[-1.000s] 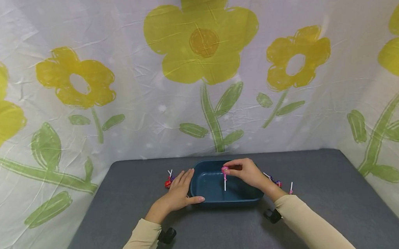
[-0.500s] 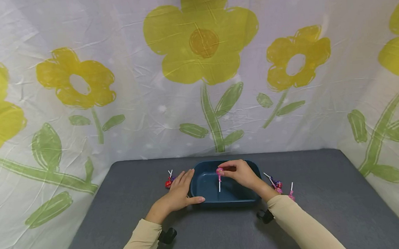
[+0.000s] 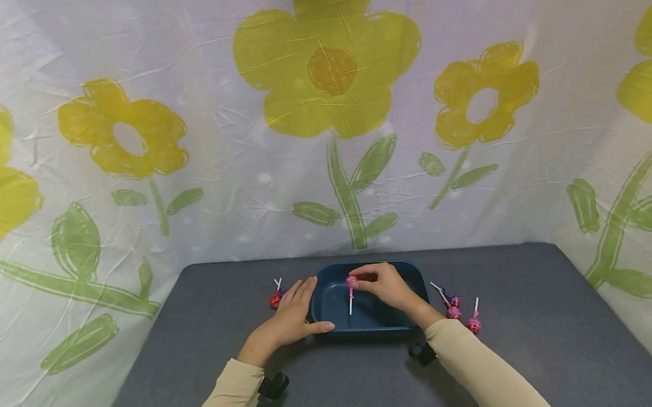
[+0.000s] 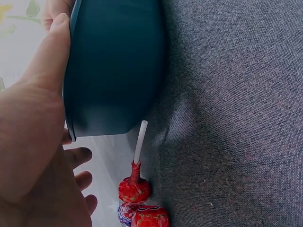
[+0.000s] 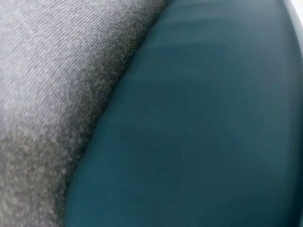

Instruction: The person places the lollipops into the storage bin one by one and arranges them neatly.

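Left of centre in the frame, beside a red-wrapped lollipop [image 3: 275, 301] on the grey table [image 3: 341, 397], a person's left hand [image 3: 291, 315] rests along the left end of a dark blue tray [image 3: 365, 331], fingers extended, thumb at the near rim. At centre, the right hand [image 3: 389, 287] pinches a pink lollipop [image 3: 351, 291] by its wrapped head, the candy at the fingertips and the white stick pointing down. The left hand lies as it did a second earlier; the pink lollipop has moved left across the tray, and the right sleeve [image 3: 482, 367] has shifted with it, uncovering a pink-and-red lollipop [image 3: 473, 325] at lower right (a purple-wrapped one [image 3: 454, 301] lies near it). The pinched lollipop appears within the tray's outline; whether its stick touches the tray's floor cannot be told.
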The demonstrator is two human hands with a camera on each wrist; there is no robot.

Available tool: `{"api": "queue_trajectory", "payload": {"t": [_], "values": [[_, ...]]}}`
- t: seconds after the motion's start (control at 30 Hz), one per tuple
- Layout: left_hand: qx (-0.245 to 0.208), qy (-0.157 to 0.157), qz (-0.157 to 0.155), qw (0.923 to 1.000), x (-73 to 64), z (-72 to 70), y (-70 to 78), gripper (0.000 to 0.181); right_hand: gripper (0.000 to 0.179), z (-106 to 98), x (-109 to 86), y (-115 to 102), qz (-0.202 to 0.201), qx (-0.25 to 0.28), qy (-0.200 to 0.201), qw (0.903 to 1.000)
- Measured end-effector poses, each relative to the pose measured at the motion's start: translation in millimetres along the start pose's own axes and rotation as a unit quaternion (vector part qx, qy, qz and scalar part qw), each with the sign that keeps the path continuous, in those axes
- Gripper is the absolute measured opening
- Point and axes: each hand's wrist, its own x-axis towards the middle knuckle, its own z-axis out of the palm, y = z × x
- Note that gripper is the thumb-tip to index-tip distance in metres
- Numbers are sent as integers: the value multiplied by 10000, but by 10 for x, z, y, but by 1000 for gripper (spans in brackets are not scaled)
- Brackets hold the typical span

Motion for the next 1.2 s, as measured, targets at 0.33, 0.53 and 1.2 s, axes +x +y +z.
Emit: {"api": "queue_trajectory", "payload": {"t": [0.33,0.53,1.2], "values": [[-30,-39,-14,10000,4,-3,-5,108,30,95,73,1,48,74,-35,10000],[-106,-19,0,9999,-1,-8,-14,108,31,162,130,-22,-40,43,-62,10000],[-114,-29,8,9999,8,17,-8,108,28,308,231,-31,158,197,-12,9997]]}}
